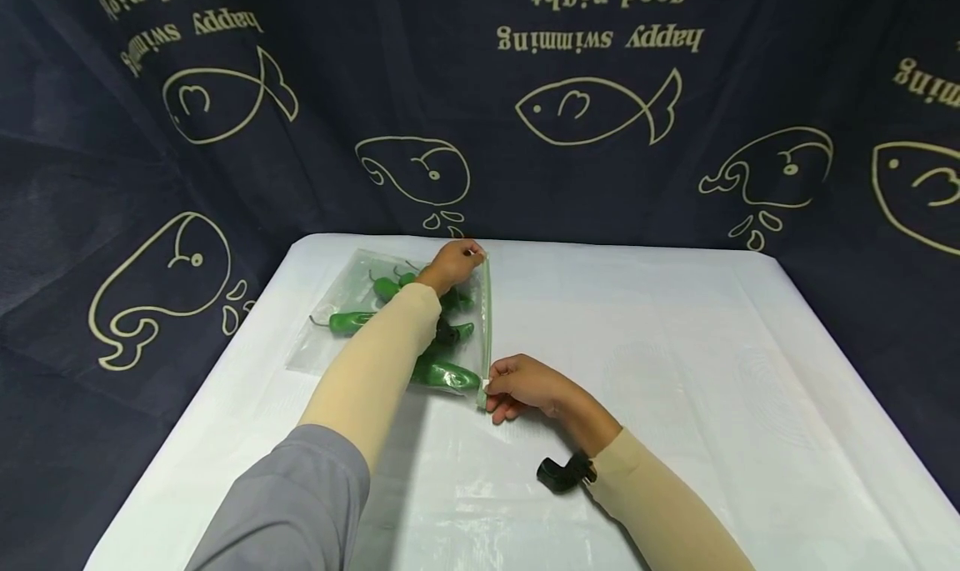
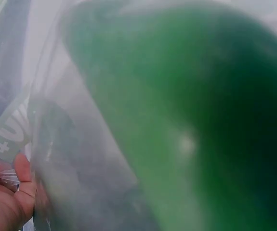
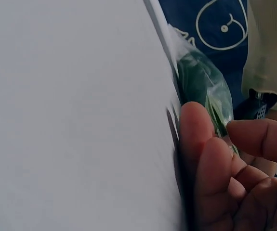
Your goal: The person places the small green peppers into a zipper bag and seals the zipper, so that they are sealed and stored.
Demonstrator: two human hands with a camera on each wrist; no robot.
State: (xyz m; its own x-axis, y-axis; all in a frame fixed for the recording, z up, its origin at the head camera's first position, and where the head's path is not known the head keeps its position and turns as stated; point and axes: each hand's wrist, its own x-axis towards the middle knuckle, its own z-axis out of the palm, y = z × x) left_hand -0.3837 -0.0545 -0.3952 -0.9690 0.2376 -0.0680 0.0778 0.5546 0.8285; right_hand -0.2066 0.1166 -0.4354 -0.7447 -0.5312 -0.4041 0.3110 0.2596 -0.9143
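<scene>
A clear zip bag point(image 1: 315, 356) lies flat on the white table, with several long green peppers point(image 1: 349, 323) inside. Its green-edged zip strip point(image 1: 487, 317) faces right. At the far end of that strip, my left hand point(image 1: 453, 264) pinches the bag's corner, the forearm reaching across the peppers. My right hand point(image 1: 528, 386) pinches the near end of the strip between thumb and finger, close beside one glossy pepper point(image 1: 447, 376). In the left wrist view a blurred pepper point(image 2: 143, 96) fills much of the picture behind plastic. The right wrist view shows the bag point(image 3: 208, 79) beyond the fingertips point(image 3: 196, 120).
The white table point(image 1: 637, 329) stretches away to the right of the bag. A dark blue curtain point(image 1: 420, 79) with fish and whale drawings hangs behind it and down both sides. A black wrist camera point(image 1: 562, 474) sticks out from the right wrist.
</scene>
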